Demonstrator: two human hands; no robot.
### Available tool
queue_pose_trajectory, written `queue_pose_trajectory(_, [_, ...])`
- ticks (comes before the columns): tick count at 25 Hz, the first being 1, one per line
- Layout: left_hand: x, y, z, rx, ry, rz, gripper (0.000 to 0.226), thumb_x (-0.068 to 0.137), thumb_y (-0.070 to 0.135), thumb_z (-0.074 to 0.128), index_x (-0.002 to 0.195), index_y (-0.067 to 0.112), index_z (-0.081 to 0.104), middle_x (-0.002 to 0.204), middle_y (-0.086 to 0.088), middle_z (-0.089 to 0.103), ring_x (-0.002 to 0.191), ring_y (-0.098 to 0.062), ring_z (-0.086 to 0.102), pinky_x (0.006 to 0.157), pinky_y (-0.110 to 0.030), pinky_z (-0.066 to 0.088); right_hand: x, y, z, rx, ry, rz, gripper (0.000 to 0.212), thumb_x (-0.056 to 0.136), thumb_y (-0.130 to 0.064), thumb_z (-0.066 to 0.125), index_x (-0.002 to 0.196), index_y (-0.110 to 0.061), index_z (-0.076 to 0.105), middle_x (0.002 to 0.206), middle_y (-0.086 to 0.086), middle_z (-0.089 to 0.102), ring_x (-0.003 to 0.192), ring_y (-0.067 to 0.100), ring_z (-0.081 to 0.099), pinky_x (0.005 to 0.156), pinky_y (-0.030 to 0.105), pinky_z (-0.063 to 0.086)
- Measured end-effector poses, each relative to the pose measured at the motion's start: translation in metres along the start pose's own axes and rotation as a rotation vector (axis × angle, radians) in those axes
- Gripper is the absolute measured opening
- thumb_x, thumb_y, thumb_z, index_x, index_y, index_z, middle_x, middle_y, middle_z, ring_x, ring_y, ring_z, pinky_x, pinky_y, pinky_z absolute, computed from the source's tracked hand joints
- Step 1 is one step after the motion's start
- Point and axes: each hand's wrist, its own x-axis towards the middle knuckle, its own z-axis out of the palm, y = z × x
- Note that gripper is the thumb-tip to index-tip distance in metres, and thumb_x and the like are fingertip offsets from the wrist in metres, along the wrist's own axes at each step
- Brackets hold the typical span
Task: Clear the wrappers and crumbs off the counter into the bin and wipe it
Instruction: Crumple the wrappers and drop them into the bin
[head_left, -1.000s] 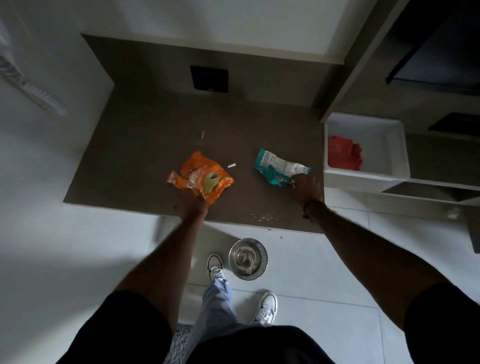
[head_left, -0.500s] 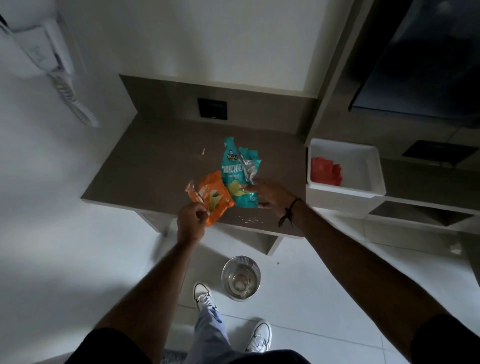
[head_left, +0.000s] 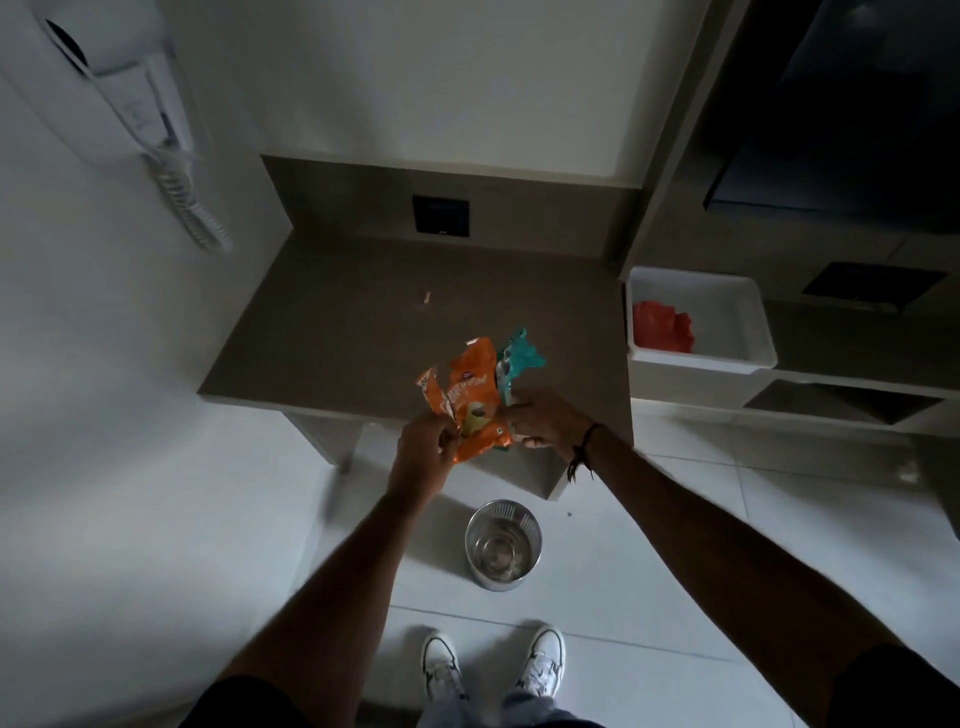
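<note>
My left hand (head_left: 422, 453) grips an orange wrapper (head_left: 474, 395) held up over the front edge of the brown counter (head_left: 363, 332). Pressed against it is a teal wrapper (head_left: 514, 364), pinched by my right hand (head_left: 545, 423). The two hands are close together, the wrappers overlapping between them. A round metal bin (head_left: 503, 545) stands on the white floor just below and in front of the hands. One small crumb piece (head_left: 426, 298) lies on the counter towards the back.
A white tub (head_left: 727, 358) holding a red cloth (head_left: 662, 327) sits on a lower shelf to the right of the counter. A wall phone with a coiled cord (head_left: 182, 192) hangs at the left. My white shoes (head_left: 493, 665) stand behind the bin.
Both wrappers were lifted off the counter and brought together at its front edge. I have stepped back, so the bin and floor now show more fully.
</note>
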Motion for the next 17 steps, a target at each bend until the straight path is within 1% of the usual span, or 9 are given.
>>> queue_pose_trajectory(1, [-0.001,-0.002,0.0,0.016,-0.024,0.029,0.006,0.079,-0.002,0.071,0.075,0.001,0.069,0.079,-0.015,0.07,0.069,-0.028,0.065,0.063,-0.035,0.052,-0.001,0.004,0.004,-0.071,0.062,-0.075,0.016,0.085,-0.023,0.077,0.094,-0.011,0.071,0.094,0.01,0.072,0.075,0.014,0.066,0.075,0.031,0.053])
queue_pose_trajectory(2, [-0.004,-0.006,0.0,0.056,-0.062,0.057,0.002,0.081,0.001,0.07,0.08,0.002,0.069,0.086,-0.015,0.071,0.077,-0.03,0.067,0.067,-0.038,0.055,-0.002,0.01,0.006,-0.13,0.123,-0.14,0.017,0.084,-0.013,0.078,0.097,-0.004,0.071,0.095,0.014,0.073,0.072,0.014,0.069,0.072,0.029,0.057])
queue_pose_trajectory(4, [-0.011,-0.019,0.003,0.219,-0.159,0.059,0.019,0.084,0.009,0.068,0.103,0.007,0.068,0.111,-0.014,0.069,0.101,-0.031,0.066,0.083,-0.043,0.057,-0.005,0.029,0.011,-0.24,0.225,-0.183,0.028,0.081,-0.007,0.08,0.105,0.003,0.07,0.104,0.019,0.075,0.088,0.022,0.075,0.083,0.037,0.061])
queue_pose_trajectory(5, [-0.013,-0.027,0.005,0.312,-0.189,0.057,0.031,0.086,0.011,0.066,0.117,0.008,0.065,0.123,-0.013,0.065,0.113,-0.031,0.062,0.091,-0.044,0.055,-0.007,0.041,0.013,-0.307,0.269,-0.177,0.03,0.081,-0.011,0.081,0.106,0.003,0.071,0.105,0.02,0.075,0.094,0.029,0.074,0.087,0.043,0.06])
queue_pose_trajectory(6, [-0.014,-0.034,0.007,0.392,-0.193,0.069,0.041,0.086,0.012,0.064,0.126,0.009,0.06,0.131,-0.013,0.061,0.12,-0.032,0.059,0.095,-0.045,0.053,-0.01,0.057,0.015,-0.363,0.314,-0.162,0.03,0.081,-0.016,0.081,0.104,0.001,0.072,0.104,0.018,0.077,0.095,0.032,0.073,0.085,0.043,0.059])
queue_pose_trajectory(9, [0.002,-0.049,0.015,0.535,-0.146,0.164,0.055,0.085,0.013,0.063,0.138,0.005,0.054,0.144,-0.018,0.055,0.132,-0.036,0.054,0.108,-0.046,0.048,-0.01,0.111,0.021,-0.481,0.405,-0.083,0.029,0.081,-0.031,0.079,0.098,-0.007,0.076,0.098,0.011,0.079,0.089,0.028,0.074,0.072,0.029,0.053])
queue_pose_trajectory(12, [0.019,-0.073,0.034,0.623,-0.248,0.164,0.066,0.097,0.028,0.053,0.153,0.0,0.032,0.164,-0.019,0.027,0.152,-0.034,0.029,0.125,-0.048,0.03,0.013,0.161,0.03,-0.496,0.433,0.031,0.028,0.082,-0.034,0.077,0.099,-0.011,0.078,0.101,0.008,0.079,0.091,0.026,0.073,0.074,0.031,0.056])
queue_pose_trajectory(14, [0.013,-0.099,0.052,0.631,-0.265,0.17,0.073,0.099,0.033,0.048,0.158,0.001,0.017,0.169,-0.016,0.011,0.157,-0.031,0.016,0.128,-0.046,0.023,0.039,0.194,0.04,-0.521,0.452,0.104,0.02,0.081,-0.03,0.072,0.094,-0.015,0.078,0.098,0.008,0.078,0.09,0.03,0.071,0.071,0.036,0.057])
queue_pose_trajectory(17, [0.005,-0.125,0.075,0.636,-0.173,0.208,0.083,0.091,0.025,0.05,0.159,0.003,0.007,0.17,-0.015,0.004,0.158,-0.03,0.006,0.128,-0.047,0.023,0.088,0.258,0.059,-0.594,0.432,0.207,0.021,0.081,-0.029,0.068,0.099,-0.022,0.076,0.103,0.007,0.077,0.094,0.034,0.07,0.072,0.037,0.055])
